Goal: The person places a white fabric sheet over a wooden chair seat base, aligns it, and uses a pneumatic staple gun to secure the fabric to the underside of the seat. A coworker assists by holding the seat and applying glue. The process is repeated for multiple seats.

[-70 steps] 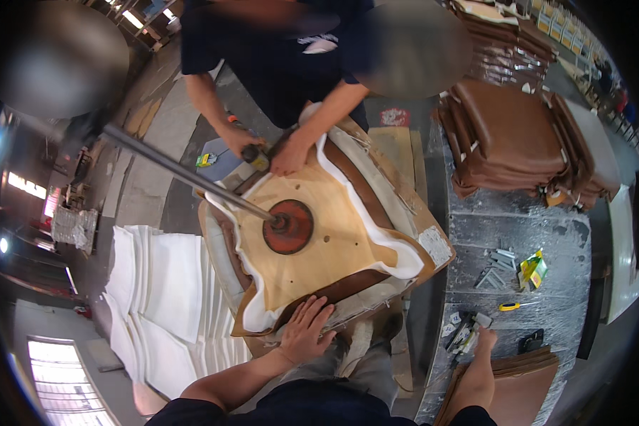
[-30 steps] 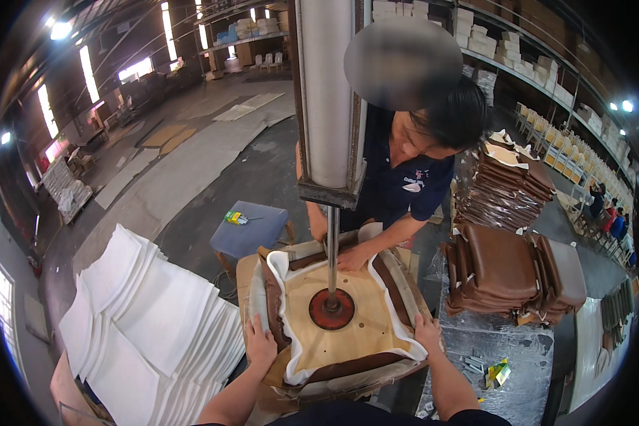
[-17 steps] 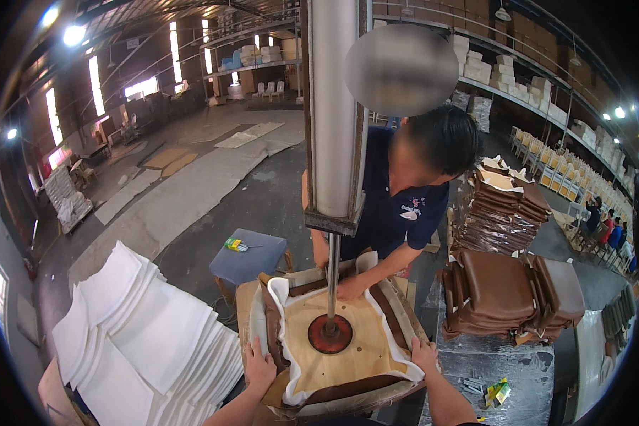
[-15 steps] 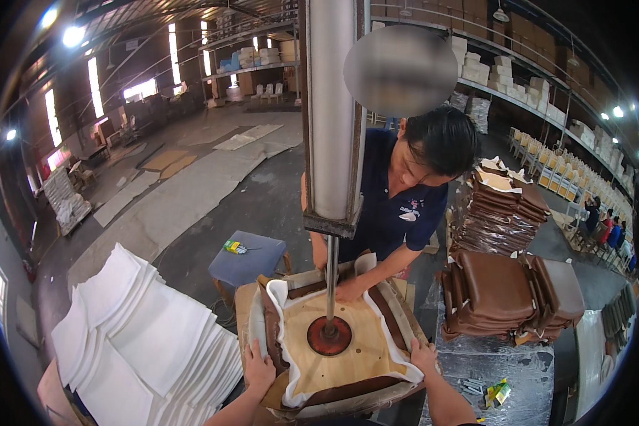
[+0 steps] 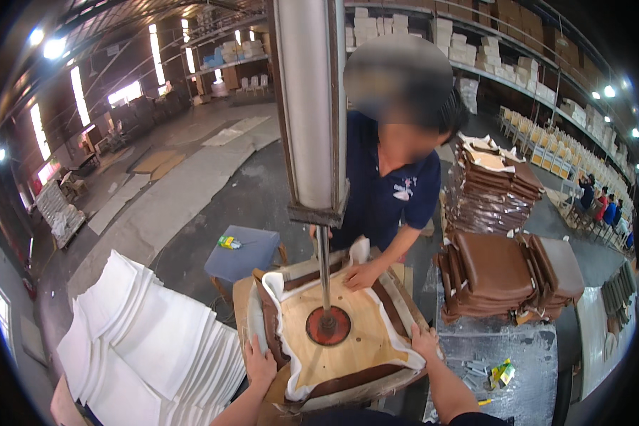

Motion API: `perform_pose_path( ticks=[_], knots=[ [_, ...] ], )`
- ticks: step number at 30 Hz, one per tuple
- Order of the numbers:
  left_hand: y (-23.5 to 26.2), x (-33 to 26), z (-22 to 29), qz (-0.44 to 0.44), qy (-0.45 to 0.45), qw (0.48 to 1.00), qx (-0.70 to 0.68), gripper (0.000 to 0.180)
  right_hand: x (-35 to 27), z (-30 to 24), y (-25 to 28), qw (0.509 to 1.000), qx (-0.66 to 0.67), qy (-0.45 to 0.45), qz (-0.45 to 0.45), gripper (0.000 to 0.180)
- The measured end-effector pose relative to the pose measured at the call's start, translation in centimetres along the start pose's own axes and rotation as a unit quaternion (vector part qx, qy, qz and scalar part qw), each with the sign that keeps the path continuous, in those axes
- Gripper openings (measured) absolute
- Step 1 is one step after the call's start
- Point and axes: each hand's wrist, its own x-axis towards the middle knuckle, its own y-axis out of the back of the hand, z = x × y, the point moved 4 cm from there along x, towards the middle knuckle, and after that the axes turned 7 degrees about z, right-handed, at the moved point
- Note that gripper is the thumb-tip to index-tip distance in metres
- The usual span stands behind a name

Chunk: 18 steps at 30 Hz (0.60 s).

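Note:
In front of me is a square frame with a padded grey rim (image 5: 399, 302), holding a brown leather seat cover (image 5: 368, 382). White padding (image 5: 291, 387) edges the pale wooden panel (image 5: 369, 323) on top. A metal rod with a round red plate (image 5: 319, 334) presses on the panel's middle, below a large upright cylinder (image 5: 310, 106). My left hand (image 5: 260, 363) grips the near left edge of the frame; my right hand (image 5: 426, 344) grips its right edge. Across from me, a co-worker's hand (image 5: 362, 275) touches the panel's far edge.
White foam sheets (image 5: 149, 334) are stacked at left. Behind them stands a blue stool (image 5: 241, 252) carrying a small green-yellow packet. Brown leather seats (image 5: 493, 273) are piled at right, beside a plastic-covered table (image 5: 532, 369) with loose metal strips and a yellow-green packet (image 5: 502, 373).
The co-worker's hand has shifted from near the rod toward the panel's far right edge, and the co-worker's head has lifted. My view has turned slightly. Both my hands keep their places on the frame.

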Motion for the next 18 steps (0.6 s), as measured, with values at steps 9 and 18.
perform_pose_path(
  ticks=[9, 18],
  knots=[
    [-0.2, 0.2, -0.2, 0.002, -0.003, 1.000, 0.022, 0.076, 0.2, 0.0, -0.6, 1.000, -0.016, -0.019, -0.006, 0.070],
    [-1.8, 1.4, 1.4, -0.036, -0.012, 0.999, -0.026, 0.073, 2.3, 4.5, 0.9, 0.988, 0.149, 0.014, 0.032, 0.066]
  ],
)
